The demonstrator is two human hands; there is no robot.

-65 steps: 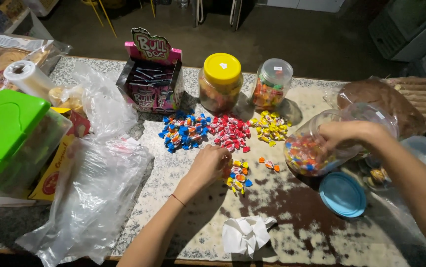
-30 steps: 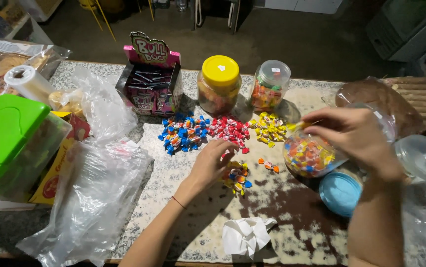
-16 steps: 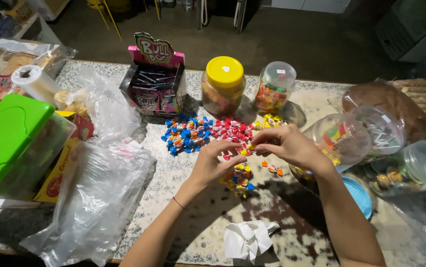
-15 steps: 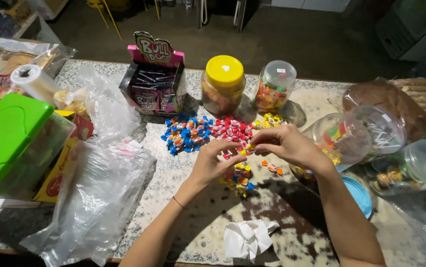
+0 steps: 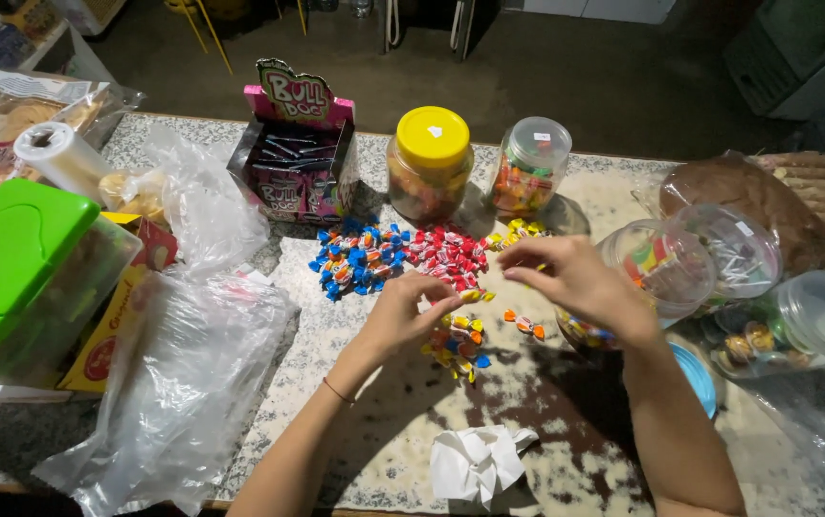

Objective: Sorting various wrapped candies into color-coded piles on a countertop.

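Wrapped candies lie sorted on the speckled counter: a blue pile [image 5: 355, 258], a red pile [image 5: 446, 251], a yellow pile [image 5: 520, 230] and a mixed pile [image 5: 456, 345]. My left hand [image 5: 403, 316] curls over the mixed pile, fingertips pinched on a yellow candy [image 5: 470, 295]. My right hand [image 5: 575, 282] hovers just right of the red pile, fingers drawn together; anything between them is hidden. Behind my right hand an open clear jar [image 5: 657, 263] with mixed candies lies tilted, its blue lid [image 5: 698, 378] on the counter.
At the back stand a yellow-lidded jar [image 5: 430, 163], a clear-lidded jar [image 5: 532, 172] and a pink display box [image 5: 298, 144]. Clear plastic bags [image 5: 183, 383] and a green-lidded container [image 5: 11, 258] fill the left. A crumpled tissue [image 5: 478, 460] lies near the front edge. More clear containers [image 5: 814, 321] sit right.
My right hand has left the tilted jar and moved left to the candy piles. My left hand has stayed over the mixed pile, fingers closing.
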